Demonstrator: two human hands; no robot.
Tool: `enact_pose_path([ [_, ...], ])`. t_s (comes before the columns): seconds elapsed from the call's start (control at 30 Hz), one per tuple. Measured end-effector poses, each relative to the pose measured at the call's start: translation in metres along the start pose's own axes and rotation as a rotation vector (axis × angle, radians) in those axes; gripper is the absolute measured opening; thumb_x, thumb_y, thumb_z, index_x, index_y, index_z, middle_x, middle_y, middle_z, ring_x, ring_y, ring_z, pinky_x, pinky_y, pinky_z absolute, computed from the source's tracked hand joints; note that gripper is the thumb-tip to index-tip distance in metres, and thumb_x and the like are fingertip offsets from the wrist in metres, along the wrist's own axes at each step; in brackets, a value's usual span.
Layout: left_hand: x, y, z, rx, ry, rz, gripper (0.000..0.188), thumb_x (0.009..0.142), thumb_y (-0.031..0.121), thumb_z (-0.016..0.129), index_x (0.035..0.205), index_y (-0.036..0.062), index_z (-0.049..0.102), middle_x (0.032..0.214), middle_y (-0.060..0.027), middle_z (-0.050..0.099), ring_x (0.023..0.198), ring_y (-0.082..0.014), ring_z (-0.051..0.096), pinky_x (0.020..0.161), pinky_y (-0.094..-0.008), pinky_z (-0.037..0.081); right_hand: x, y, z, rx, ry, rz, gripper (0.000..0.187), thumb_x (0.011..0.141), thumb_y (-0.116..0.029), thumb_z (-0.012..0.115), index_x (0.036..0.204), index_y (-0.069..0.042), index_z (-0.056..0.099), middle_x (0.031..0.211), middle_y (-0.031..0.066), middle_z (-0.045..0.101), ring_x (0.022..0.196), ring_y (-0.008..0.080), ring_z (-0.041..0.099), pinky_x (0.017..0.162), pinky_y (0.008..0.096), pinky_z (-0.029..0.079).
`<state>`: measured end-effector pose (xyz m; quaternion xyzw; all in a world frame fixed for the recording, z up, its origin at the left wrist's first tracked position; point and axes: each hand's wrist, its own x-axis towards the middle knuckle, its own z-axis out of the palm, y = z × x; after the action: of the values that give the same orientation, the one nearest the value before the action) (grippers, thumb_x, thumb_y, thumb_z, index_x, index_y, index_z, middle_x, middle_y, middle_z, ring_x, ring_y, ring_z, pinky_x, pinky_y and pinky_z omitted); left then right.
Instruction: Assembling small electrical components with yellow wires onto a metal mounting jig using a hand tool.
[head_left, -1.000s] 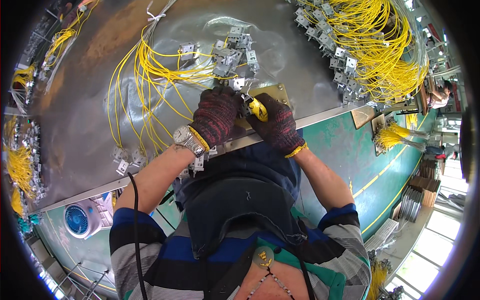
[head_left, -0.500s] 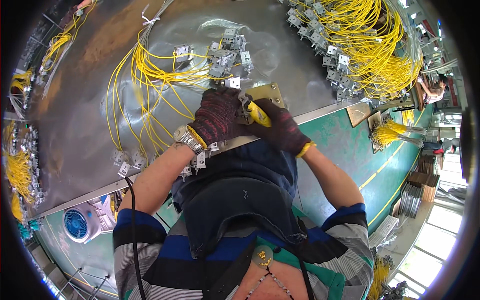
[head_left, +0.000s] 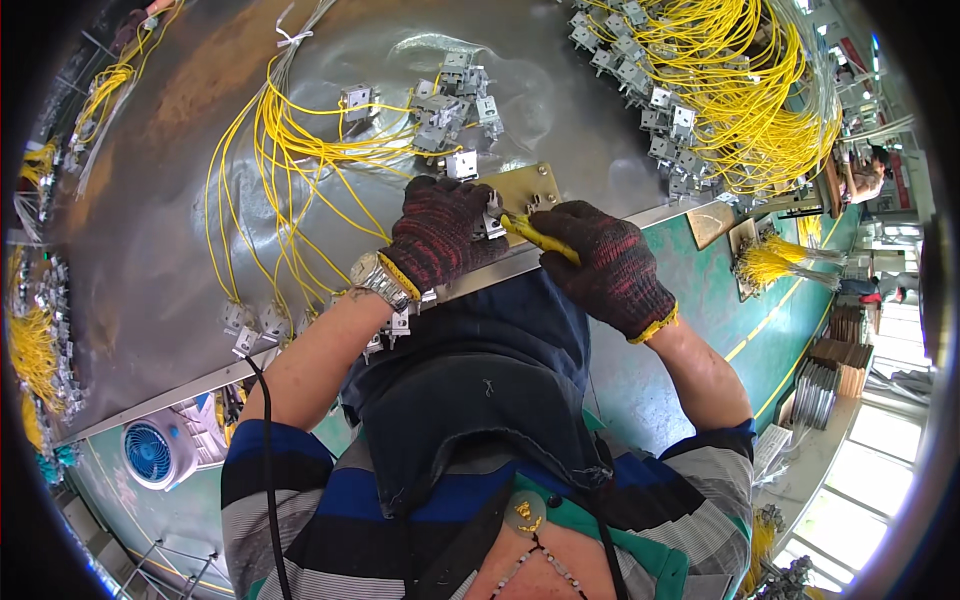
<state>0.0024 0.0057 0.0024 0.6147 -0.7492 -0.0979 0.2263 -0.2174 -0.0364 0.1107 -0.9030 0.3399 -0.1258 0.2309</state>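
Observation:
My left hand [head_left: 440, 228], in a dark knit glove with red flecks, rests at the table's near edge. Its fingers are closed on a small silver metal bracket [head_left: 492, 215] beside a brass-coloured plate [head_left: 532, 190]. My right hand [head_left: 615, 262], gloved alike, grips yellow-handled pliers [head_left: 542, 240]. Their tip points left, close to the bracket; whether it touches cannot be made out. Just beyond my left hand lies another bracket [head_left: 461, 165], and behind it a heap of brackets [head_left: 440, 120] joined to yellow wires [head_left: 285, 140].
The metal table [head_left: 330, 215] carries a large bundle of yellow wires [head_left: 770, 110] with brackets at the far right. More brackets [head_left: 270, 322] lie at the near left edge. Below stands a blue and white fan [head_left: 150, 450]. A person [head_left: 868, 178] is in the right background.
My right hand has moved right, away from my left hand, and the pliers now point left at the bracket. My left hand has stayed nearly in place.

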Motion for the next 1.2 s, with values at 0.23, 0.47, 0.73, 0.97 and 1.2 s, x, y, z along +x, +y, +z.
enact_pose_path([
  [0.23,0.011,0.003,-0.003,-0.020,-0.102,-0.115,0.057,0.076,0.054,0.080,0.115,0.0156,0.065,0.103,-0.0079,0.072,0.100,-0.0308,0.066,0.093,-0.0447,0.043,0.010,0.001,0.014,-0.045,0.110,-0.020,0.039,0.078,-0.011,0.076,0.117,-0.012,0.071,0.114,0.0132,0.070,0.097,0.0347,0.070,0.082,0.0422,0.057],
  [0.47,0.013,-0.001,-0.001,-0.035,-0.224,-0.128,0.064,0.080,0.061,0.069,0.121,0.0127,0.062,0.109,-0.0154,0.070,0.103,-0.0354,0.064,0.096,-0.0476,0.040,0.013,0.012,0.015,0.127,0.063,0.039,0.034,0.080,-0.007,0.077,0.113,-0.004,0.072,0.112,0.0180,0.070,0.099,0.0352,0.070,0.085,0.0385,0.057],
  [0.73,0.007,-0.006,0.002,-0.086,-0.146,-0.095,0.064,0.078,0.059,0.073,0.121,0.0128,0.062,0.112,-0.0148,0.070,0.109,-0.0371,0.061,0.101,-0.0490,0.038,0.012,0.014,0.007,0.176,0.006,0.065,0.036,0.080,-0.004,0.078,0.115,-0.001,0.070,0.112,0.0147,0.071,0.099,0.0273,0.071,0.086,0.0357,0.056],
  [0.97,0.000,-0.015,0.014,-0.021,0.007,-0.003,0.053,0.072,0.033,0.079,0.120,0.0160,0.063,0.109,-0.0093,0.070,0.109,-0.0322,0.064,0.097,-0.0489,0.044,-0.013,0.032,0.037,0.934,-0.038,0.380,0.049,0.075,-0.007,0.085,0.120,-0.003,0.064,0.100,0.0063,0.069,0.079,0.0147,0.068,0.069,0.0279,0.057],
  [1.2,0.000,-0.009,0.004,-0.168,0.238,0.087,0.052,0.067,0.011,0.079,0.116,0.0167,0.062,0.111,-0.0062,0.069,0.106,-0.0314,0.064,0.095,-0.0486,0.045,-0.068,0.061,0.115,1.759,-0.172,0.502,0.064,0.078,-0.033,0.080,0.126,0.002,0.058,0.094,0.0104,0.068,0.069,0.0172,0.067,0.059,0.0253,0.055],
])
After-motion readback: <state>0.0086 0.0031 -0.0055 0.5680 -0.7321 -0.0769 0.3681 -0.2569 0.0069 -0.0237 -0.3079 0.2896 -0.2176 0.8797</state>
